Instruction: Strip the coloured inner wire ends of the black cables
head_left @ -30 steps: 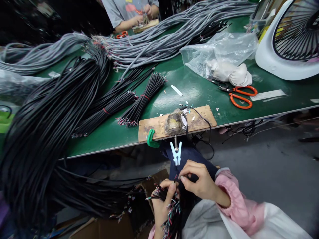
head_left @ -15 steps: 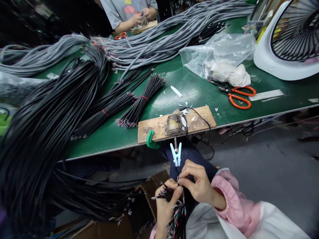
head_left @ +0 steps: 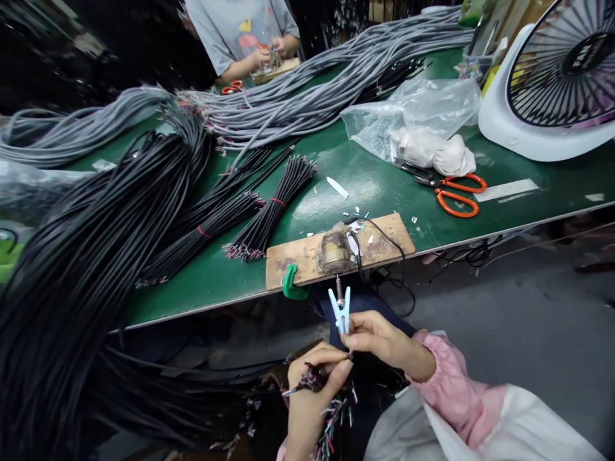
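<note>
My left hand (head_left: 307, 390) is closed around a bunch of black cables (head_left: 331, 410) with stripped coloured wire ends, held below the table edge. My right hand (head_left: 379, 336) pinches one thin wire end at the top of that bunch, just under a light blue clothespin (head_left: 340, 310). The clothespin hangs on a metal tip that sticks out from a brown block (head_left: 335, 251) on a wooden board (head_left: 339, 250). A green clamp (head_left: 291, 283) fixes the board to the green table (head_left: 375, 186).
Large bundles of black cables (head_left: 96, 256) and grey cables (head_left: 298, 96) cover the table's left and back. Tied short bundles (head_left: 273, 205) lie near the board. Orange scissors (head_left: 451, 192), a plastic bag (head_left: 413, 115) and a white fan (head_left: 552, 83) sit right. Another person (head_left: 245, 32) works opposite.
My right hand has risen slightly toward the clothespin, still pinching a wire end. The camera view has tilted down a little; the left hand keeps the bunch.
</note>
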Demonstrator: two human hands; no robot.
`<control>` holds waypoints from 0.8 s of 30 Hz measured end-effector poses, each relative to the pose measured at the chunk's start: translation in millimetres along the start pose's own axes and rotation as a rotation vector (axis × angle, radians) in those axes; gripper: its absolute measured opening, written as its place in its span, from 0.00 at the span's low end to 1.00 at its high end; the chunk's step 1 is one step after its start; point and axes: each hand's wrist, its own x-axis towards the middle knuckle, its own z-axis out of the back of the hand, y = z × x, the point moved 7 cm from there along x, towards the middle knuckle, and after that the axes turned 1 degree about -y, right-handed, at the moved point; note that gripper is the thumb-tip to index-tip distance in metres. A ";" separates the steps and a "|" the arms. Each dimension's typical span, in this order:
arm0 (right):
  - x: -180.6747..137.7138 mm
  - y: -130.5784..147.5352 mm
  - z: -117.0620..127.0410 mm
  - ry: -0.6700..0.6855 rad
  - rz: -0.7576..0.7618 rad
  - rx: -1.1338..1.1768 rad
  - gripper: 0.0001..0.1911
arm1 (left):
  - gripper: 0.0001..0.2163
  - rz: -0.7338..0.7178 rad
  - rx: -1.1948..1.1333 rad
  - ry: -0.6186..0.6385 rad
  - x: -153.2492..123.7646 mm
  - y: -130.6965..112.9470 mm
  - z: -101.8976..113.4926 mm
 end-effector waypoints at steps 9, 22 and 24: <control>36.9 18.2 -12.8 -0.005 0.085 0.259 0.33 | 0.02 -0.109 -0.014 -0.113 12.7 -25.0 12.4; 37.7 10.6 -7.1 -0.092 0.061 0.267 0.31 | 0.04 -0.075 0.077 -0.052 23.3 -26.3 9.3; 36.4 4.6 -7.2 -0.055 0.036 0.268 0.34 | 0.04 -0.073 0.071 -0.052 23.7 -26.0 9.2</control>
